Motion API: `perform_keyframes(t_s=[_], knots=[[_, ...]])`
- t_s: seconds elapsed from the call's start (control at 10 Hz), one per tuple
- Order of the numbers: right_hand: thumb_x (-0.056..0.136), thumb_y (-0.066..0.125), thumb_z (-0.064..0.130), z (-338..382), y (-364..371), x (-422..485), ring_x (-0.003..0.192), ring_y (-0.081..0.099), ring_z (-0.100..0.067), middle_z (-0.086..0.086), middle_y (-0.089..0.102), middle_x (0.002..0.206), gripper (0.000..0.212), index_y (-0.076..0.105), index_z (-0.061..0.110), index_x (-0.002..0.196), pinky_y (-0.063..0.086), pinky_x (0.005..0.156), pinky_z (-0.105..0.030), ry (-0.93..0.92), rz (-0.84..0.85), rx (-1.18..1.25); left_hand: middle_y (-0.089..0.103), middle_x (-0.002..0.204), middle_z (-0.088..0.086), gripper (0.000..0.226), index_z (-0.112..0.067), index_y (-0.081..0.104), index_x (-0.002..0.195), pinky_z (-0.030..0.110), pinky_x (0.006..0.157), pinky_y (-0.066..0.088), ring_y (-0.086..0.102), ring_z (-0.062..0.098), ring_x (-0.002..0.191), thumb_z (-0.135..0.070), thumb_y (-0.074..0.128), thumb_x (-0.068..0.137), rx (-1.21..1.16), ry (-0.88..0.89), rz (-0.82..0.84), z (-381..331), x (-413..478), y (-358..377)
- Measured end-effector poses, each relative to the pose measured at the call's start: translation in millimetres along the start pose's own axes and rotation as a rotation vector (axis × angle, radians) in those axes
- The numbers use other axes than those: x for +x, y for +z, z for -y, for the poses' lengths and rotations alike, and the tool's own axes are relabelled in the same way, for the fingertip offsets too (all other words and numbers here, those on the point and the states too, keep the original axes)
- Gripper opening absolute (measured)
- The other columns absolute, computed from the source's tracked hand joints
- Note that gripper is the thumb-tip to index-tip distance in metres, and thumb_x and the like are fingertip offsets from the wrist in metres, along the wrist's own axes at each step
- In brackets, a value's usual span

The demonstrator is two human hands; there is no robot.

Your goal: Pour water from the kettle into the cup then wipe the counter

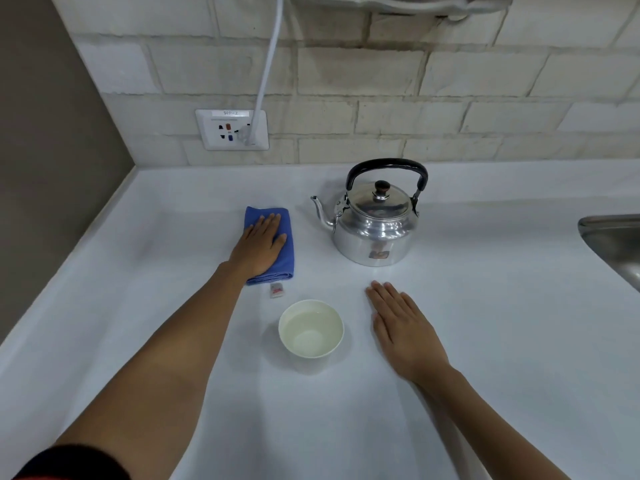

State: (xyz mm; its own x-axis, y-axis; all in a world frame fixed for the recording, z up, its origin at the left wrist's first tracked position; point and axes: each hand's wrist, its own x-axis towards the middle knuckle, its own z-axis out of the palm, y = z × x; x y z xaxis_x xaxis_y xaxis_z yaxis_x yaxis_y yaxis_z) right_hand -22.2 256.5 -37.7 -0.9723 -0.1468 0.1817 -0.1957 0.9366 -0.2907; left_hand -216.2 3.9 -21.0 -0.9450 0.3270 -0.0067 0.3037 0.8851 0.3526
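A shiny metal kettle (375, 226) with a black handle stands upright on the white counter (485, 306), spout pointing left. In front of it sits a white paper cup (311, 329) with water inside. A folded blue cloth (285, 251) lies to the left of the kettle. My left hand (259, 245) rests flat on the cloth, fingers together, pressing down rather than gripping. To the right of the cup, my right hand (401, 325) lies flat on the counter with fingers extended, holding nothing.
A small white tag (276, 291) lies just below the cloth. A steel sink (613, 244) edge shows at the right. A wall socket (232, 129) with a white cable plugged in sits on the tiled back wall. A grey wall borders the counter at left.
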Motion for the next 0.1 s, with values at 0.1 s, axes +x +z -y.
perform_keyframes(t_s=[0.1], knots=[[0.098,0.025,0.025,-1.2,0.0,0.1,0.136,-0.004,0.001,0.007,0.015,0.154,0.047,0.017,0.021,0.145,-0.003,0.114,-0.023,-0.005,-0.005,-0.003,0.013,0.157,0.008,0.053,-0.009,0.009,0.146,0.035,0.116,0.009,0.01,0.022,0.143,-0.031,0.027,0.101,-0.013,0.094,-0.117,-6.4,-10.7,-14.9]])
